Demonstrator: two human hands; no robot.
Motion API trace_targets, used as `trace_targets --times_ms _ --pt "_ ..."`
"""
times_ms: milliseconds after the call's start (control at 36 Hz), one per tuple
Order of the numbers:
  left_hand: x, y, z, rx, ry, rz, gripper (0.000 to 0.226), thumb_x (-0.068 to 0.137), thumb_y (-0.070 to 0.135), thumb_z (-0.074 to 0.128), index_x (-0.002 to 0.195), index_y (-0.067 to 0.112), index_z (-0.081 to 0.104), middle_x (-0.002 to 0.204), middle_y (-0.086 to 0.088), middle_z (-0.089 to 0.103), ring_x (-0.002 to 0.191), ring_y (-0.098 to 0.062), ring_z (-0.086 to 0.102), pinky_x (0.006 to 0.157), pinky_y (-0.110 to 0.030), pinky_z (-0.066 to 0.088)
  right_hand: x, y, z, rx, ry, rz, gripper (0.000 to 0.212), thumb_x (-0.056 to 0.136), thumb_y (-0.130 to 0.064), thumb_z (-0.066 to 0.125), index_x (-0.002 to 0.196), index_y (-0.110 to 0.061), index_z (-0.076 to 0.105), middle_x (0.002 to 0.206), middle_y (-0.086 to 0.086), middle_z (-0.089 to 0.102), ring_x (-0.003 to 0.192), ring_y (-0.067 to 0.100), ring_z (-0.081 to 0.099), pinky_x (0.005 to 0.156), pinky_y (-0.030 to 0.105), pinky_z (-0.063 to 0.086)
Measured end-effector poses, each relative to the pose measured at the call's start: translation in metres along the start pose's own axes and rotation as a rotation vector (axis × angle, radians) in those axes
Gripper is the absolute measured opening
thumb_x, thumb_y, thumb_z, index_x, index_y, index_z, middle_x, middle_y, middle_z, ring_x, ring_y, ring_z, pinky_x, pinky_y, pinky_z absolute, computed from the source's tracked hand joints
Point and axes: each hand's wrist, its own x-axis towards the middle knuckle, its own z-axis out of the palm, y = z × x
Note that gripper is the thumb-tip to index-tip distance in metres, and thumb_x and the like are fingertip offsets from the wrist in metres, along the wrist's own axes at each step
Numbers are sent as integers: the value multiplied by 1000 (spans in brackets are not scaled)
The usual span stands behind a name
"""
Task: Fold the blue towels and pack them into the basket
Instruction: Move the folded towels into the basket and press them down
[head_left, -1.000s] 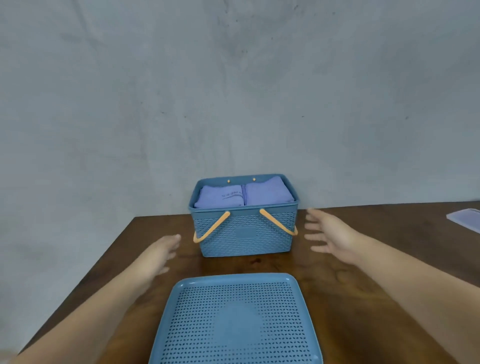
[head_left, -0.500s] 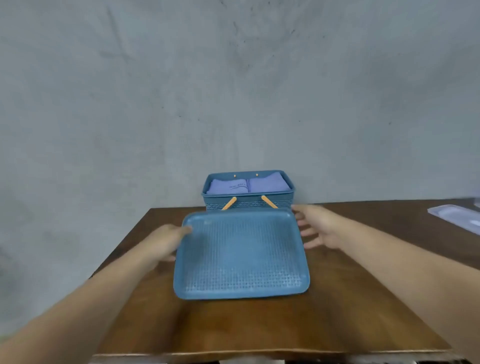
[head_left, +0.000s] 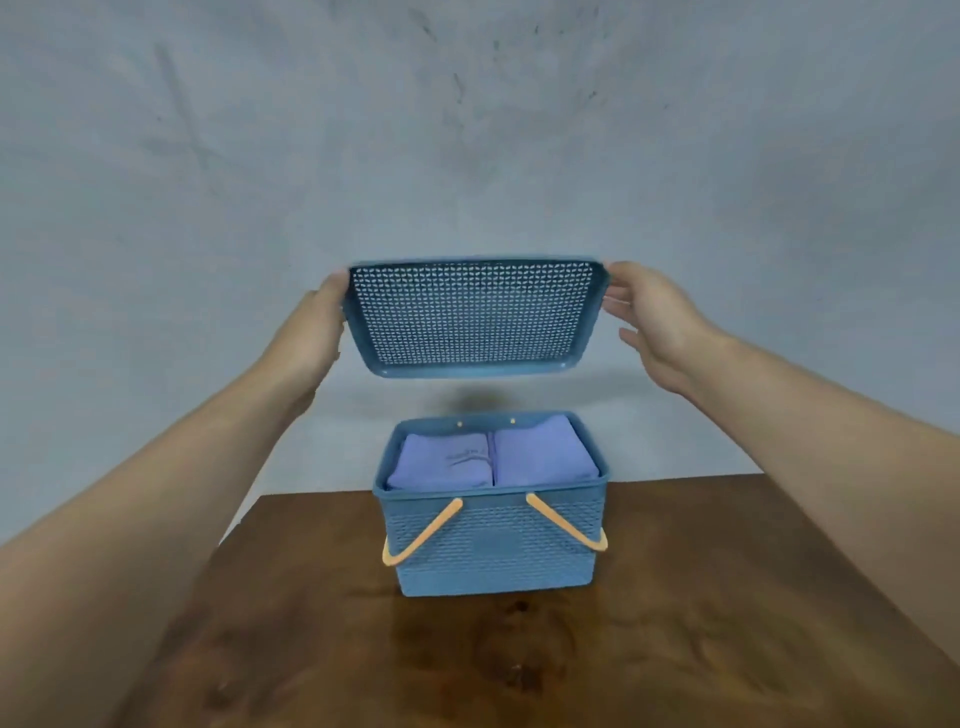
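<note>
- My left arm (head_left: 171, 483): bare, stretched up and forward toward the lid (head_left: 470, 317) from below and to its left.
- My left hand (head_left: 317, 332): at the lid's left edge, gripping it; fingertips hidden behind the rim.
- My right arm (head_left: 810, 415): bare, stretched up toward the lid from below and to its right.
- My right hand (head_left: 657, 327): at the lid's right edge near the far corner, thumb and one finger pinching the rim, other fingers spread loose beside it.
- Both hands about level, the lid between them.

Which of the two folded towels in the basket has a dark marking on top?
The left towel: dark lettering shows on its top, while the right towel beside it is plain.
</note>
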Motion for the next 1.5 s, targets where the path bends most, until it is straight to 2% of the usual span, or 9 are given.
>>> trace_targets --times_ms 139,278,556,694,750,889,1028,1361,1500 --pt "34 -58 26 -109 -26 -102 74 107 69 28 161 20 39 165 -3 43 151 -17 42 124 -48 34 29 55 8 -10 -13 -7 26 109 -31 48 102 -22 71 110 -15 71 116 1 62 111 27 31" --pt "41 -116 42 -125 -15 -162 73 106 69 32 159 19 40 161 -1 47 143 -12 48 123 -47 37 39 107 2 -39 -34 33 52 89 -51 53 117 -15 77 127 -8 75 127 8 62 125 42 33" --pt "-18 -173 41 -160 30 -152 79 83 88 42 138 32 55 141 12 60 135 -8 54 120 -48 39 2 168 -15 -41 70 83 45 91 -61 61 113 -22 63 125 -10 69 125 4 62 117 41 38" --pt "-38 -202 43 -28 7 -226 80 88 95 35 125 31 64 119 10 74 121 -15 66 108 -51 47 -35 182 -4 -66 84 88 22 106 -45 57 112 -27 67 110 -14 71 110 -1 64 85 22 43" --pt "-53 -197 53 -31 36 -202 53 102 76 40 125 32 59 115 12 71 115 -12 65 97 -37 48 -46 188 2 -113 109 60 18 107 -41 56 111 -28 67 110 -15 71 103 -7 63 80 19 43" --pt "-71 -195 66 32 47 -121 38 110 49 46 146 39 46 132 25 57 118 -3 56 90 -25 39 -56 201 10 -439 92 -40 32 107 -40 53 138 -31 59 135 -13 54 123 3 54 103 25 39" --pt "-76 -193 70 0 73 -113 22 110 44 48 130 45 57 124 19 65 116 -7 60 82 -26 44 -66 209 10 -503 127 -98 35 108 -38 53 142 -31 60 139 -17 51 128 6 55 116 35 43" --pt "-85 -197 76 129 105 -37 21 110 50 42 128 47 52 135 16 57 121 -7 56 94 -36 46 -71 215 9 -679 52 -147 40 107 -48 48 143 -33 56 147 -16 38 101 -2 57 96 28 44" --pt "-65 -182 68 299 17 -44 35 109 45 47 141 32 53 146 5 45 130 -13 50 104 -34 39 -48 199 11 -828 -76 -146 59 105 -63 38 154 -32 48 161 -8 38 144 17 44 121 40 38"
